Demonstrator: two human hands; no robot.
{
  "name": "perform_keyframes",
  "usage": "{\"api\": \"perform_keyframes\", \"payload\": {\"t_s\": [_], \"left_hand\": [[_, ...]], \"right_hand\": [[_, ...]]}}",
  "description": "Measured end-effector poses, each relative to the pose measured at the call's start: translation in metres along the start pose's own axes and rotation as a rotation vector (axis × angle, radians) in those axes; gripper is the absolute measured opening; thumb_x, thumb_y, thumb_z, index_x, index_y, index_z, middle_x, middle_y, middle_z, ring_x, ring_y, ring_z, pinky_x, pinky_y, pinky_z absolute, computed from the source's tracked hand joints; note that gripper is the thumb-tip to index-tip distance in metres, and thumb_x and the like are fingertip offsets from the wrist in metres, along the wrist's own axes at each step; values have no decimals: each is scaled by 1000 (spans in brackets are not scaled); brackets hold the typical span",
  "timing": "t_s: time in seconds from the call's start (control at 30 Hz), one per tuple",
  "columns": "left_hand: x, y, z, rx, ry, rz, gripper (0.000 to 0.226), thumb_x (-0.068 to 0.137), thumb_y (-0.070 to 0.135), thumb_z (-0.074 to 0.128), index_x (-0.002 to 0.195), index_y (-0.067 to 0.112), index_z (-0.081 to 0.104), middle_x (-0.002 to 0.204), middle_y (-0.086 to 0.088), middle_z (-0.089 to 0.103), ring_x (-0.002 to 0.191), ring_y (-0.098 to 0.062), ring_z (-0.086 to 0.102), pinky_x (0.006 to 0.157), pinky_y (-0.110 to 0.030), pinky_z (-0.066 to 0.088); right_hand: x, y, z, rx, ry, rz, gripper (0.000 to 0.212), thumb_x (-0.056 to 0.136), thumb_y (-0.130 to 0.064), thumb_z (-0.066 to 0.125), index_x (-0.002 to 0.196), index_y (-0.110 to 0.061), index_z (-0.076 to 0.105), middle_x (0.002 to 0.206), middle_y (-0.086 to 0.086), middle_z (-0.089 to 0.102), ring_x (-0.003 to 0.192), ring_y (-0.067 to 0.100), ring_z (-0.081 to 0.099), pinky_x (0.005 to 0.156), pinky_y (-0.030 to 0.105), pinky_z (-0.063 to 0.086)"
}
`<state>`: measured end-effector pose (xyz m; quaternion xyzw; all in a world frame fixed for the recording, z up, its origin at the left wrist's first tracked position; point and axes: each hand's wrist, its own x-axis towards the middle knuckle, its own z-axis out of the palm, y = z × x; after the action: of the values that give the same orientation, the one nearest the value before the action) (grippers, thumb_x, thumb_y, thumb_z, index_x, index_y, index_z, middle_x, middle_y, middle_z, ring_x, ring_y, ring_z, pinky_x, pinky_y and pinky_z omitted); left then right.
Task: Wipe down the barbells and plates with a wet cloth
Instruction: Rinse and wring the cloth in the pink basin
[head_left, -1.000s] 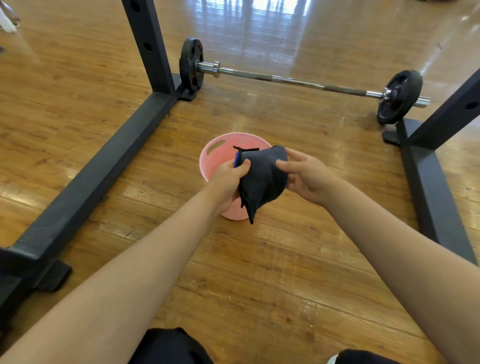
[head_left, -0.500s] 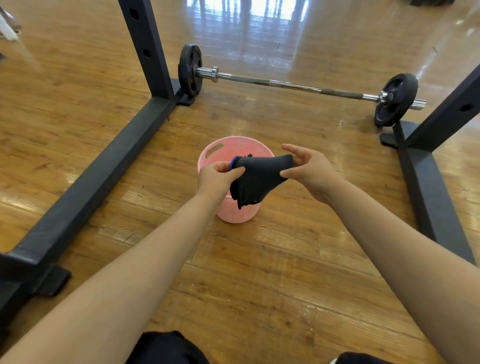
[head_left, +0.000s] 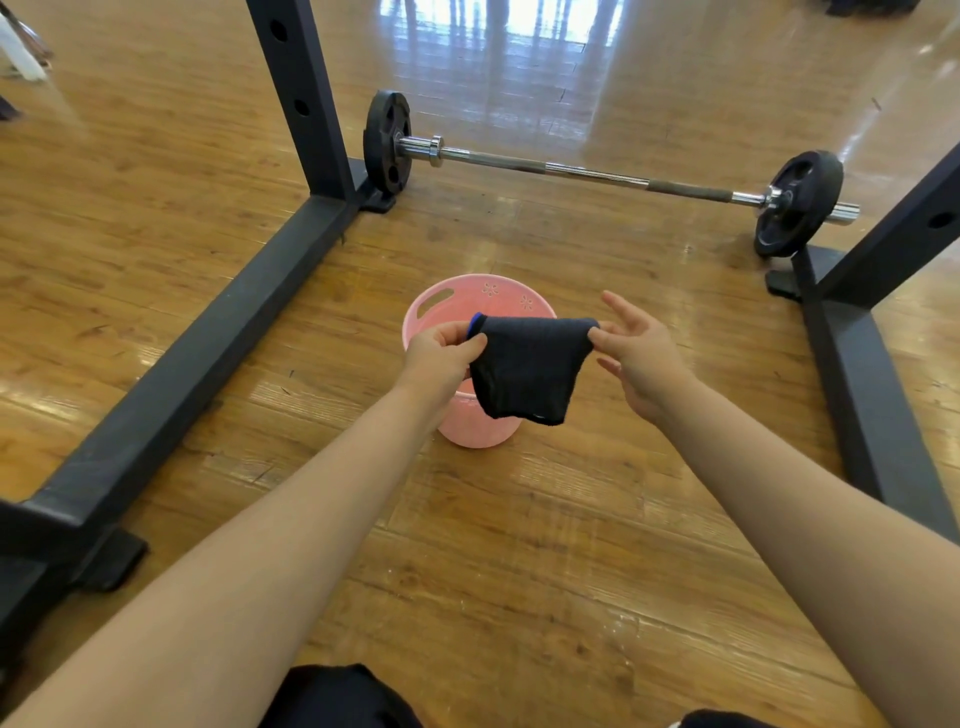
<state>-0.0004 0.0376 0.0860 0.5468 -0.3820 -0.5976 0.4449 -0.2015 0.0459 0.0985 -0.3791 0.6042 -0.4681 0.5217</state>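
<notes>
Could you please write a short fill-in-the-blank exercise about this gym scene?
1. Both hands hold a dark ____ stretched between them.
2. Below the left hand and right hand stands a ____ bucket.
3. The barbell lies on the ____.
4. It carries ____ black plates, one at each end.

Missing words: cloth; pink; floor; two
</notes>
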Motion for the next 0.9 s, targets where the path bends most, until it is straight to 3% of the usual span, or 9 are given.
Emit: {"api": "perform_keyframes", "payload": {"t_s": [0.13,0.23,0.3,0.37,0.47,0.57,0.67,0.73,0.9], "left_hand": [[2,2,3,94,190,58,17,90,11,62,106,10,67,99,0,66,105,-19,59,94,-31,47],[2,2,-1,73,272,75,6,89,15,63,86,16,68,87,4,63,102,-17,58,93,-31,46],[3,-1,-5,50,267,54,8,89,17,64,82,17,66,86,5,63,101,-17,57,94,-32,46],[2,-2,-7,27,235,42,7,90,18,63,83,17,65,87,6,63,99,-15,57,90,-28,44],[1,0,-7,26,211,52,10,91,20,61,83,16,65,84,8,62,92,-9,55,88,-25,43],[2,-1,-8,45,216,91,16,92,20,61,77,20,64,80,9,62,81,-2,55,78,-20,44],[3,-3,-11,37,173,144,13,88,10,64,79,19,62,77,8,62,75,-1,57,66,-11,44],[4,-5,-12,63,135,161,14,85,4,66,87,16,58,82,5,63,78,-5,59,67,-12,47],[9,-11,-12,224,193,226,32,81,5,70,85,23,44,84,1,58,80,-14,56,72,-22,48]], "right_hand": [[1,0,13,-2,29,-46,53,94,-1,52,143,-19,40,91,-3,65,98,13,59,86,27,46],[-1,-2,19,56,-115,-28,65,89,6,56,146,-13,32,98,2,66,100,15,61,81,23,49],[-2,-1,21,-59,-172,-43,67,84,12,59,144,-8,36,111,8,63,101,15,60,83,22,50],[0,1,24,-264,-137,-92,50,84,9,61,130,-9,55,114,8,62,102,14,58,89,24,48],[2,5,24,-326,-42,-134,14,87,-1,62,92,-13,67,91,2,64,88,13,59,78,24,49],[5,7,25,-298,-61,-110,6,92,-11,58,93,-12,64,88,-1,63,84,8,57,67,15,42],[7,11,28,-213,-97,-112,9,93,-12,56,91,-17,63,91,-3,65,89,8,60,75,18,45],[8,12,30,-179,-79,-143,9,92,-11,59,93,-17,64,93,-3,67,91,10,62,79,21,49],[9,10,35,-164,-8,-264,12,86,-2,64,87,-13,66,83,-5,68,77,2,64,70,15,50]]}}
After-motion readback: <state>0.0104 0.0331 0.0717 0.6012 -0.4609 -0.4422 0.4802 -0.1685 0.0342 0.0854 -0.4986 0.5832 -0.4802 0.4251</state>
